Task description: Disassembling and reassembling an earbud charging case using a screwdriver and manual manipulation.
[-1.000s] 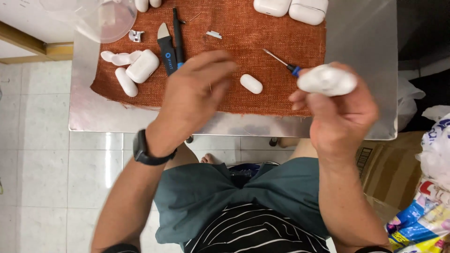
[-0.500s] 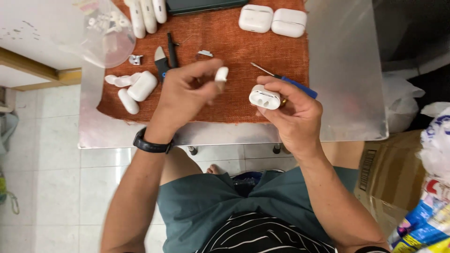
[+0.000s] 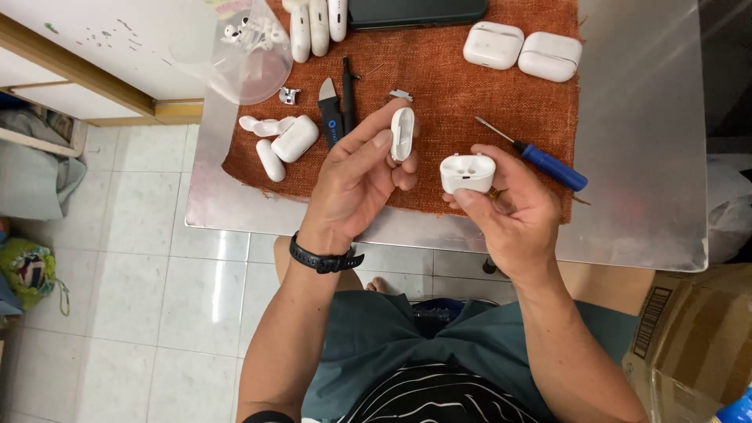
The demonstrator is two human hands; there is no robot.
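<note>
Head view looks down on two hands raised over an orange cloth [image 3: 439, 70] on a metal table [image 3: 642, 157]. Left hand [image 3: 356, 184] pinches a white case lid [image 3: 402, 134] between thumb and fingertips, holding it on edge with its hollow side turned toward the other hand. Right hand [image 3: 509, 207] is closed around a white earbud case body [image 3: 468, 172], its two wells facing up, just beside the lid but apart from it. Beyond the right hand lies a blue-handled screwdriver [image 3: 548, 163], with two closed white cases [image 3: 522, 50] farther out. Beyond the left hand lie a black pry tool [image 3: 332, 117] and loose white case parts [image 3: 282, 141], and a clear plastic cup [image 3: 247, 55] stands past those
</note>
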